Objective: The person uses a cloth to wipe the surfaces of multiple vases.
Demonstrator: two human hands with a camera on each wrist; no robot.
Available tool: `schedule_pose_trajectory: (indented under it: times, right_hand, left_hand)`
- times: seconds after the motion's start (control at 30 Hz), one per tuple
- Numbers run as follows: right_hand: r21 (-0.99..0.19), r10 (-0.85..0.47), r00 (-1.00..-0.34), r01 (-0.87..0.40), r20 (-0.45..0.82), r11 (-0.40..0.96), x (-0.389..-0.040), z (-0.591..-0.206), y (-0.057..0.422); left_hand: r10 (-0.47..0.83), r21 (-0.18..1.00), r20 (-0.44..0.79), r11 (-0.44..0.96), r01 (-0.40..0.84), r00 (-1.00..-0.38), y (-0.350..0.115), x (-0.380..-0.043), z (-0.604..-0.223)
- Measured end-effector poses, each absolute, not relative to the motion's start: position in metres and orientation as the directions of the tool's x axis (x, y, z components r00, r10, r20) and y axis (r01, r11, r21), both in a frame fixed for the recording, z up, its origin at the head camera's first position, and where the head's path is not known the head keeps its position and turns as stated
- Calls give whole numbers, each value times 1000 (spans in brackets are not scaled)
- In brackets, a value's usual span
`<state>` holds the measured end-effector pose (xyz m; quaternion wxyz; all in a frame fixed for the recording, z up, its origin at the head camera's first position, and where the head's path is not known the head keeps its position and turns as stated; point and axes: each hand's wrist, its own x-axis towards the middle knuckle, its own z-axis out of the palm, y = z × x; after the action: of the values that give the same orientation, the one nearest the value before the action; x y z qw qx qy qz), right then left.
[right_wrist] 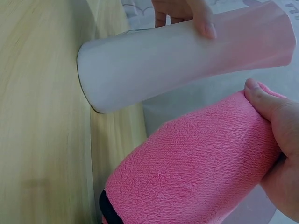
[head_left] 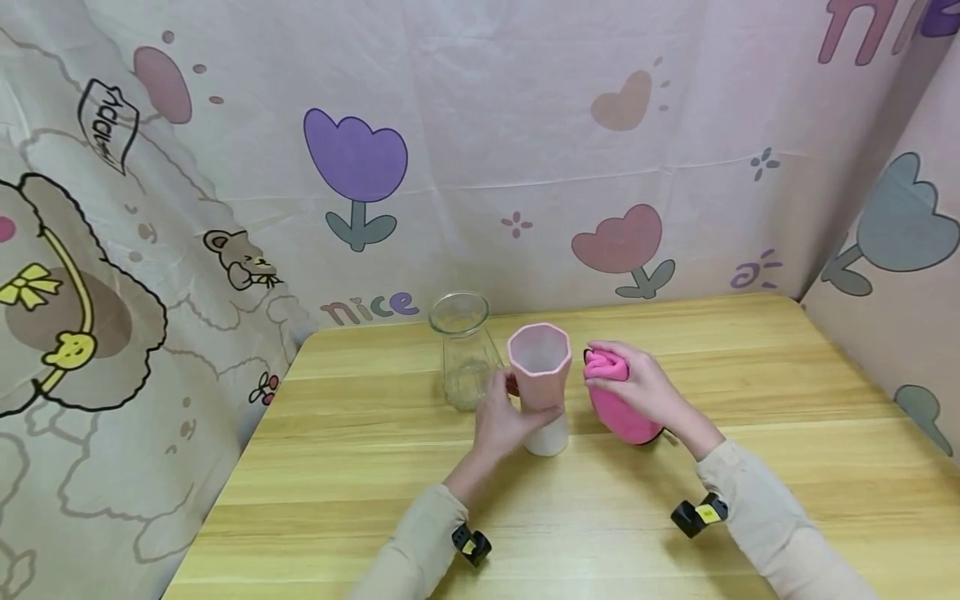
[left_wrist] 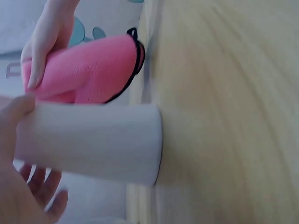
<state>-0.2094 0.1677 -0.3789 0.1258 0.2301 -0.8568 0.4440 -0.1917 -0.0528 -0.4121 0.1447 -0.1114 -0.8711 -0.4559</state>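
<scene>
A vase (head_left: 543,392), pink at its faceted rim and fading to white at the base, stands upright or nearly so in the head view. My left hand (head_left: 504,421) grips it around the middle, thumb across the front. In the right wrist view the vase (right_wrist: 140,63) lies across the top of the picture. My right hand (head_left: 647,385) holds a bunched pink cloth (head_left: 626,417) with dark edging, just right of the vase. The left wrist view shows the cloth (left_wrist: 93,70) hanging from those fingers, close beside the vase (left_wrist: 103,140).
A clear glass vase (head_left: 463,358) with a wide rim stands behind and left of my left hand. The wooden table (head_left: 360,500) runs back to a patterned cloth backdrop (head_left: 480,167). Small black cameras (head_left: 471,546) are strapped at both wrists.
</scene>
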Motion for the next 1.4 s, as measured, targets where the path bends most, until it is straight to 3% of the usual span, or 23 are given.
schedule_pose_trajectory:
  times: [0.47,0.9,1.13,1.4]
  right_hand:
    - [-699,-272,-866,-499,419,512,-207,-380,170]
    - [-707,-286,-865,-501,412,499,-207,-385,170]
    - [-700,-289,-860,-510,420,500,-208,-391,169]
    - [-682,-299,-855,-519,425,515,-209,-383,168]
  left_hand:
    - [317,913,145,322,251,-937,-83,-219,-409]
    - [541,963,57,191,188,-839,-93,-219,-381]
    - [554,975,38,163,153,-831,-94,-220,-383]
    - [390,953,122,210,218,-913,-92,-207,-384]
